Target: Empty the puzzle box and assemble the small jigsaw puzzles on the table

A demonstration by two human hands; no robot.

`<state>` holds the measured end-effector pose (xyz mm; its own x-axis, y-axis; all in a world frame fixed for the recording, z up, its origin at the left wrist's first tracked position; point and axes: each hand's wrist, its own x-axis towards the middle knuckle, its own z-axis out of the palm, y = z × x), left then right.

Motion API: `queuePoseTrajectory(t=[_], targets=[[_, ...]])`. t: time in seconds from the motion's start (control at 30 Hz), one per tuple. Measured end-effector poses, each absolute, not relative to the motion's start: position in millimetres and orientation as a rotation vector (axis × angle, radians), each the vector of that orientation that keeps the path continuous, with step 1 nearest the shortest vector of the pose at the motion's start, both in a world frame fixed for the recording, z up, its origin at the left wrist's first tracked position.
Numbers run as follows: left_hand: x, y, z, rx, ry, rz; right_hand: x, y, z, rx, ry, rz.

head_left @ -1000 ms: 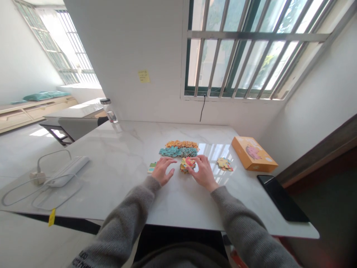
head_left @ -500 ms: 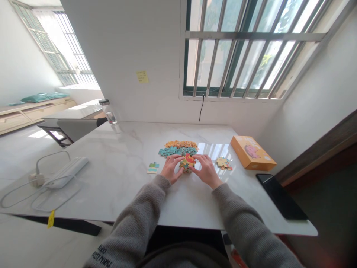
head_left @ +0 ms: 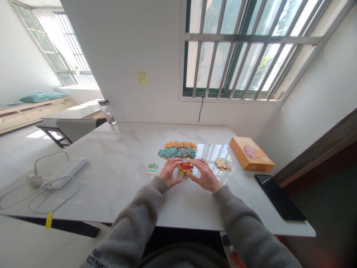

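Left hand [head_left: 170,173] and right hand [head_left: 205,175] faced each other over the near middle of the tabletop [head_left: 125,156], each bent into a half-open curve with the thumb well away from the fingers. Between them they had hold of a small pile [head_left: 185,169] of jigsaw pieces, red and yellow on top, the left hand on its left side and the right hand on its right. From where I stood, I could not tell whether any of it was raised off the surface.

Just beyond the fingers lay a band of teal pieces [head_left: 177,152], and along its far side ran a heap of orange pieces [head_left: 181,144]. A couple of green and pale pieces [head_left: 152,168] sat just left of the left hand, while a cluster of yellow pieces [head_left: 223,164] lay to the right of the right hand.

Farther right stood an orange box [head_left: 252,154] with a pink picture on its lid, and nearer, by the right edge, a black tablet [head_left: 280,197] lay flat. A clear bottle [head_left: 108,112] stood at the far left corner, and a white power strip [head_left: 66,173] with a grey cable rested at the near left. On the far wall, a yellow note [head_left: 142,78] hung left of the barred window [head_left: 237,56].
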<state>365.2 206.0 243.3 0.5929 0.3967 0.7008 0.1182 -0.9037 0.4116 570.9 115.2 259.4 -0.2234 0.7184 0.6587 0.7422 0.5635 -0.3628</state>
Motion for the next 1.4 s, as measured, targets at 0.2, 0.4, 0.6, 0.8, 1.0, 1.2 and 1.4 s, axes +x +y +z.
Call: queuePoseTrajectory(t=[0.2, 0.4, 0.6, 0.8, 1.0, 1.2, 1.4], targets=[[367.0, 202.8, 243.4, 2.414, 0.439, 1.207, 576.7, 116.1, 258.2, -1.18, -1.924, 0.034], [368.5, 210.0, 225.9, 2.45, 0.596, 1.157, 641.1, 114.9, 253.1, -1.628, -1.614, -0.12], [372.1, 216.5, 212.3, 2.477, 0.644, 1.145, 698.8, 102.6, 237.0, -2.307, -1.302, -0.157], [375.7, 218.0, 215.5, 2.438, 0.7, 1.2, 681.2, 106.0, 233.3, -2.314, -1.295, -0.207], [386.1, 218.3, 216.4, 2.425, 0.773, 1.214, 602.5, 126.2, 235.3, -1.625, -1.786, -0.106], [386.0, 217.0, 219.8, 2.353, 0.707, 1.226, 568.6, 126.3, 234.8, -1.532, -1.814, 0.024], [383.7, 201.7, 227.8, 2.305, 0.597, 1.355, 567.5, 128.5, 237.9, -1.349, -1.512, 0.341]])
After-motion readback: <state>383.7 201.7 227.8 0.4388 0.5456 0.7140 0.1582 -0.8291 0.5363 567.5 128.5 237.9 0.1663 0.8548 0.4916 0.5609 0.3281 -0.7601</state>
